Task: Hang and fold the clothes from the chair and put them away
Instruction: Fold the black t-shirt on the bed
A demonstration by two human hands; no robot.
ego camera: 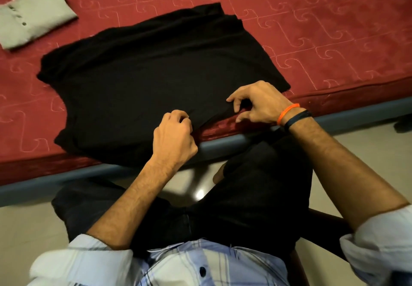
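A black garment [142, 78] lies spread flat on the red mattress [323, 40], its near edge at the bed's front. My left hand [176, 136] is closed on the garment's near hem, pinching the cloth. My right hand [258, 103] hovers just to the right over the same hem, fingers curled and apart, thumb and forefinger close to the cloth; whether they grip it is unclear. A folded grey shirt [33, 16] with buttons rests on the mattress at the far left.
The bed's blue-grey frame rail [223, 145] runs along the front under the mattress. I sit on a dark wooden chair [327, 223], my legs in dark trousers reaching toward the bed. Pale tiled floor [26, 230] lies below.
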